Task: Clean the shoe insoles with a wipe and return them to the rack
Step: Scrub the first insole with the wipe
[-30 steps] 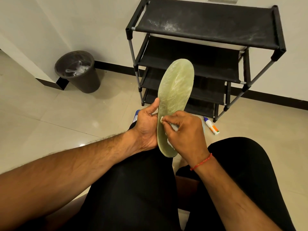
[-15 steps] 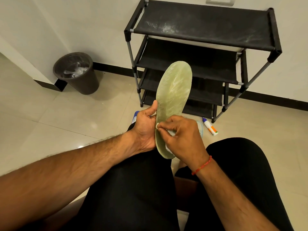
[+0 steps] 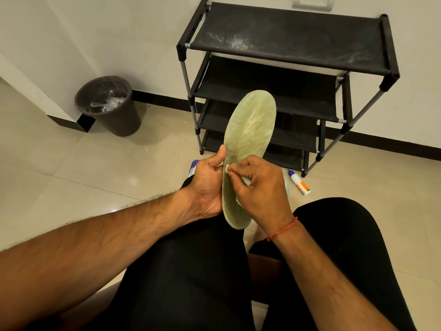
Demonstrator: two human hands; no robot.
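It looked like a home, perhaps a hallway corner. A black fabric-shelved shoe rack [image 3: 293,41] stood against a plain white wall [image 3: 119,32] with dark skirting [image 3: 393,143]. A switch plate [image 3: 312,2] sat above the rack, glossy beige floor tiles [image 3: 59,168] lay below, and a lined waste bin [image 3: 119,123] stood nearby.

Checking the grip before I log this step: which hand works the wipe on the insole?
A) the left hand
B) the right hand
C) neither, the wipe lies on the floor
B: the right hand pinches the white wipe against the green insole, while the left hand grips the insole's edge.
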